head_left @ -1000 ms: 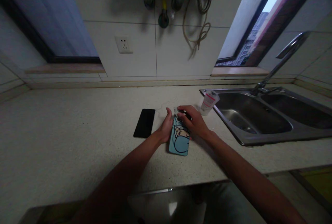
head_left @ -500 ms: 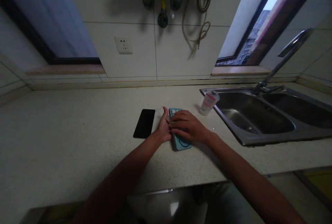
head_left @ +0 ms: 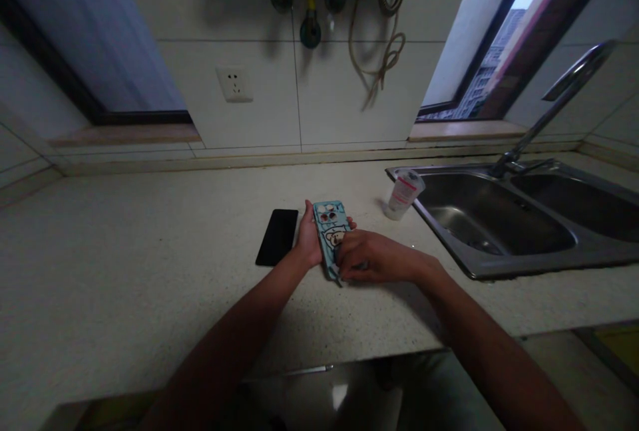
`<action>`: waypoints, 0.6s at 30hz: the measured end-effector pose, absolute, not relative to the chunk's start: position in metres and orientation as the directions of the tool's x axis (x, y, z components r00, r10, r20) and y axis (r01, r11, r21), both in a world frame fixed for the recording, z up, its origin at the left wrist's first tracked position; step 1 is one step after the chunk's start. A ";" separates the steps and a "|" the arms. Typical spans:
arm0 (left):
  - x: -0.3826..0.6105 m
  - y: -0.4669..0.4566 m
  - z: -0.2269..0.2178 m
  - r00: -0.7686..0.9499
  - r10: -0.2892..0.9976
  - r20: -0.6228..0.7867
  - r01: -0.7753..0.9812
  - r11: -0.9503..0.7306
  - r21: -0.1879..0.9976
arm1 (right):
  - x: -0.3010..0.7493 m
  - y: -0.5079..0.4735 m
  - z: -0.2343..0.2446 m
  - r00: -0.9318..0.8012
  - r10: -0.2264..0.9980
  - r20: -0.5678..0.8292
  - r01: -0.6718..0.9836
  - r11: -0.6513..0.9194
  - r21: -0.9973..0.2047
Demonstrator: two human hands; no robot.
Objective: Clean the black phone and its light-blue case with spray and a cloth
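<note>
- The white tiled wall (head_left: 249, 122) fills the back, with windows at left and right.
- The pale speckled countertop (head_left: 150, 251) spreads across in front of it.
- The steel double-bowl sink (head_left: 499, 268) is set into the countertop on the right.
- The curved chrome faucet (head_left: 536, 127) rises behind the bowls.
- The right hand (head_left: 372, 257) bends its fingers in against the lower part of the phone; I cannot tell whether it pinches anything.
- The left hand (head_left: 309, 238) grips the phone, palm along its left edge and fingertips showing past its right edge.
- The black flat device (head_left: 278, 238) lies on the countertop, just left of the left hand.
- The blue patterned phone (head_left: 329, 225) is in the left hand above the countertop, its cartoon-printed back and camera end in sight.
- The clear cup (head_left: 403, 195) with red print is beside the sink's left rim.
- The wall socket (head_left: 234, 84) is up on the tiles.
</note>
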State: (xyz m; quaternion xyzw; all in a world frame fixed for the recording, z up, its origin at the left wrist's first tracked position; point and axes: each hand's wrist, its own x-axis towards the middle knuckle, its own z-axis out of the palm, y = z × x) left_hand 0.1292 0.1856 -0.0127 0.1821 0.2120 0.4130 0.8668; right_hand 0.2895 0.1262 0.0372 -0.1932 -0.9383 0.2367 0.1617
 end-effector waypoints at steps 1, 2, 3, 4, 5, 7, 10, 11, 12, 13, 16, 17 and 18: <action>0.128 0.186 -0.013 0.567 0.797 -0.207 -0.648 0.587 0.485 | 0.291 0.127 0.038 -0.871 0.459 0.177 0.315 0.795 -0.518; 0.127 0.187 -0.012 0.563 0.802 -0.199 -0.658 0.581 0.479 | 0.293 0.128 0.038 -0.864 0.483 0.142 0.348 0.777 -0.525; 0.126 0.188 -0.012 0.559 0.806 -0.193 -0.667 0.576 0.472 | 0.295 0.128 0.038 -0.855 0.506 0.109 0.382 0.758 -0.529; 0.126 0.189 -0.012 0.555 0.810 -0.190 -0.675 0.572 0.466 | 0.297 0.129 0.038 -0.842 0.533 0.079 0.418 0.740 -0.527; 0.125 0.189 -0.012 0.551 0.813 -0.190 -0.681 0.569 0.460 | 0.299 0.130 0.038 -0.821 0.567 0.059 0.461 0.721 -0.517; 0.125 0.190 -0.012 0.550 0.813 -0.193 -0.684 0.571 0.453 | 0.306 0.132 0.038 -0.752 0.658 0.048 0.560 0.675 -0.481; 0.125 0.190 -0.013 0.559 0.807 -0.192 -0.677 0.577 0.456 | 0.316 0.137 0.038 -0.587 0.799 0.129 0.686 0.576 -0.445; 0.125 0.189 -0.013 0.562 0.804 -0.193 -0.673 0.580 0.459 | 0.319 0.139 0.038 -0.533 0.829 0.171 0.701 0.546 -0.460; 0.125 0.189 -0.014 0.566 0.801 -0.194 -0.669 0.584 0.460 | 0.321 0.141 0.036 -0.491 0.846 0.206 0.695 0.523 -0.494; 0.126 0.190 -0.014 0.572 0.797 -0.196 -0.664 0.590 0.460 | 0.322 0.143 0.035 -0.462 0.857 0.230 0.670 0.507 -0.543; 0.128 0.191 -0.015 0.592 0.781 -0.198 -0.657 0.611 0.442 | 0.320 0.148 0.026 -0.420 0.874 0.244 0.531 0.455 -0.715; 0.128 0.191 -0.015 0.595 0.779 -0.197 -0.660 0.614 0.433 | 0.318 0.151 0.022 -0.399 0.883 0.249 0.490 0.435 -0.756; 0.128 0.192 -0.015 0.595 0.780 -0.196 -0.666 0.614 0.424 | 0.315 0.153 0.019 -0.365 0.894 0.260 0.460 0.416 -0.784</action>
